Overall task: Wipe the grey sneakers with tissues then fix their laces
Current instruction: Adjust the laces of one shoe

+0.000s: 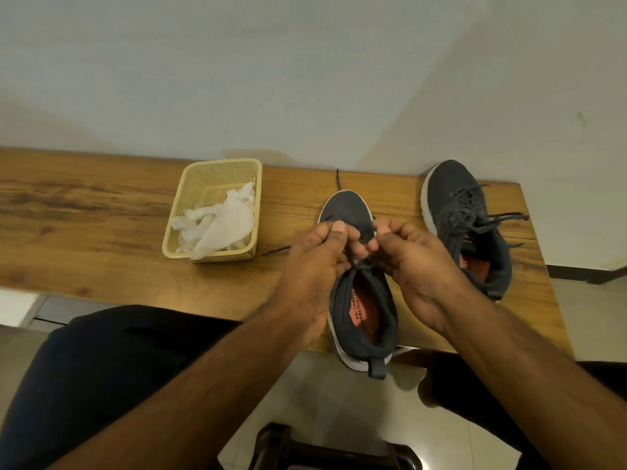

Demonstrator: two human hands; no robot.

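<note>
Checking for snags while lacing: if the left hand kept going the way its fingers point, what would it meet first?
The left hand points up and right over the near sneaker, so it would probably meet the right hand first; their fingertips look nearly touching.

Your left hand (314,266) and right hand (415,262) show bare forearms, no sleeves; dark navy trousers (112,361) cover your legs.

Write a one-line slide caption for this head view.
Both hands, left and right, pinch the laces of the near grey sneaker; tissues lie in the basket.
</note>
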